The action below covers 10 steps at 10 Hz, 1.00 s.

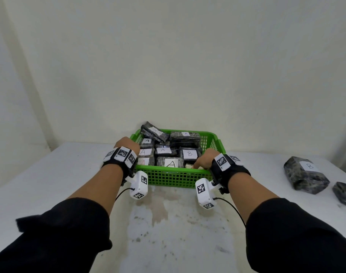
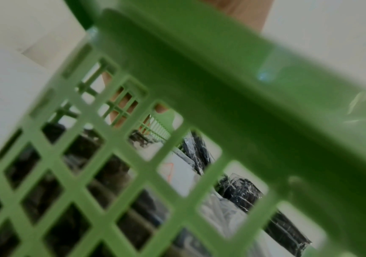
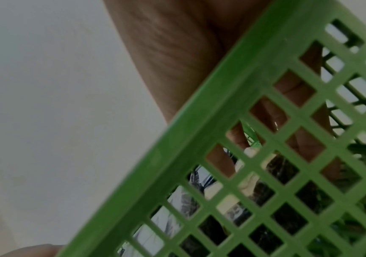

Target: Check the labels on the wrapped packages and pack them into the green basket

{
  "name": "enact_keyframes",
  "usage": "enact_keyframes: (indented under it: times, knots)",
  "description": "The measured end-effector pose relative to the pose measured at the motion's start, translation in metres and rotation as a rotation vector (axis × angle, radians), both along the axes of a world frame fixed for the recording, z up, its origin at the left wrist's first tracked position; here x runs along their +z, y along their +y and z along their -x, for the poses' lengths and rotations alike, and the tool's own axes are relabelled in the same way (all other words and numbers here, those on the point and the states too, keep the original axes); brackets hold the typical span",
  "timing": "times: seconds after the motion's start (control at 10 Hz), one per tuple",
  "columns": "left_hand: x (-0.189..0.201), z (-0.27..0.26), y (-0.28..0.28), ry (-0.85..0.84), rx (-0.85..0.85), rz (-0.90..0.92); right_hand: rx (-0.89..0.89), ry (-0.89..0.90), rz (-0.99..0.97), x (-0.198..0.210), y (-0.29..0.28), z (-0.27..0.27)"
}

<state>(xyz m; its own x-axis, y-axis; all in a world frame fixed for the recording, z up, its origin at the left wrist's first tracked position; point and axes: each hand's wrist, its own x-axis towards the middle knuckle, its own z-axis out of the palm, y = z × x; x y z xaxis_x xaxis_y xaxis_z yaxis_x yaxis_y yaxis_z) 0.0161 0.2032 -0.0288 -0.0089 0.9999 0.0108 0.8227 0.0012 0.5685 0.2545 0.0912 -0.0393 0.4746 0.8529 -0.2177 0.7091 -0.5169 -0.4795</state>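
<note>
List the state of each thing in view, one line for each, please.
green basket: on the table, nearly full of wrapped packages.
left hand: at the basket's left rim; grip hidden.
right hand: fingers curled over the near right rim, reaching inside.
B package in basket: lies flat, label up.
B package on table: outside the basket, right side, label up.
dark package: on the table, label unseen.

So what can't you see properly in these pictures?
- Head view: left hand fingers, hidden behind its own wrist and the basket rim.
- Head view: label under the right hand, covered by fingers.
- Head view: package at the right edge, cut off.
- Wrist views: packages behind the mesh, blurred.
</note>
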Motion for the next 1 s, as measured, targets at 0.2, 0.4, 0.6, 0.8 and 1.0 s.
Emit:
enact_keyframes:
  times: [0.2, 0.4, 0.6, 0.8, 1.0]
  knots:
    - [0.003, 0.001, -0.007, 0.027, -0.04, -0.028, 0.014, -0.023, -0.043, 0.004, -0.004, 0.001]
    - [0.004, 0.002, -0.009, -0.039, -0.012, -0.016, 0.042, -0.071, -0.209, 0.008, -0.015, 0.005]
    - [0.004, 0.004, -0.006, -0.094, 0.015, -0.004, 0.049, -0.078, -0.382, 0.01, -0.041, 0.01]
    - [0.01, 0.01, -0.017, -0.139, -0.047, -0.056, 0.054, -0.067, -0.541, 0.009, -0.073, 0.015]
    - [0.007, 0.023, -0.027, -0.043, -0.195, -0.054, 0.039, -0.046, -0.659, 0.017, -0.104, 0.018]
